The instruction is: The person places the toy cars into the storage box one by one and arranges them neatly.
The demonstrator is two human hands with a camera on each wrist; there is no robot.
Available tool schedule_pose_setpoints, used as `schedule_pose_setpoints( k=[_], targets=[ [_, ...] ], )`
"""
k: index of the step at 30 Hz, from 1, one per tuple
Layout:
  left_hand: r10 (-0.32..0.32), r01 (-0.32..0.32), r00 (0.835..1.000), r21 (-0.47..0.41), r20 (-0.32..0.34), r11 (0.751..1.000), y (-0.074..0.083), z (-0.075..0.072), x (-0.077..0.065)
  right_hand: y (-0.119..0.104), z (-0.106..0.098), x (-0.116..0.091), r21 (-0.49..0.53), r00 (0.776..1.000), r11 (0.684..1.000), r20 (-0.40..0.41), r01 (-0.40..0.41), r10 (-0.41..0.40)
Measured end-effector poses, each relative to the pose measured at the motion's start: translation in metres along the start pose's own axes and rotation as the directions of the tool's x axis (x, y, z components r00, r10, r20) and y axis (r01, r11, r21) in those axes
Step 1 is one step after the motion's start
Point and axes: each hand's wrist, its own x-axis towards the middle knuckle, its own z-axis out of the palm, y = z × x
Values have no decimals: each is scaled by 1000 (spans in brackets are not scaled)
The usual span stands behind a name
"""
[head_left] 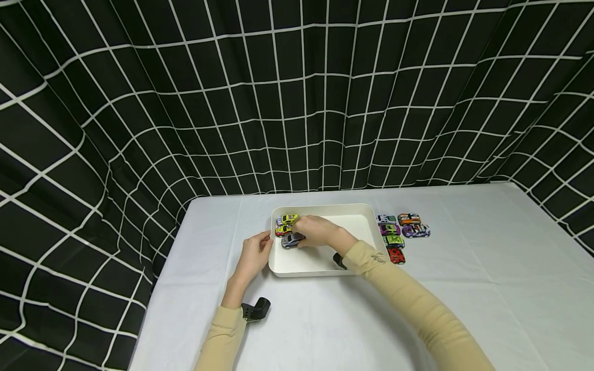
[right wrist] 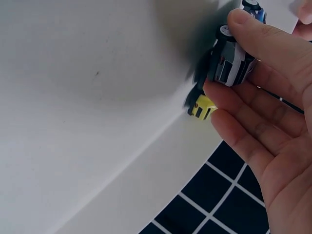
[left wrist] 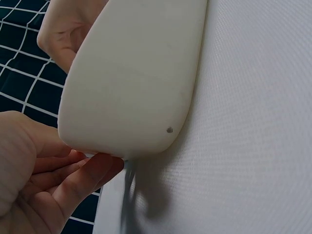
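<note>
Low over the left part of a white tray, my right hand grips a grey toy car between thumb and fingers. In the right wrist view, the thumb lies on the grey car's side by a wheel. Beside it in the tray are a red and yellow toy car and a yellow toy car, partly hidden by the hand. My left hand holds the tray's left edge, its fingertips against the wall near the corner.
Several toy cars stand on the white-clothed table right of the tray, among them a red one, a purple one and an orange one. A black curtain with a white grid hangs behind the table.
</note>
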Motion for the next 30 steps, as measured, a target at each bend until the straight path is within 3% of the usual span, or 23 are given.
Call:
schedule_pose_setpoints(
  k=[30],
  targets=[
    [4, -4, 1000, -17, 11, 1000, -1, -1, 0, -9, 5, 14, -62, 1000, 998, 2, 11, -10]
  ],
)
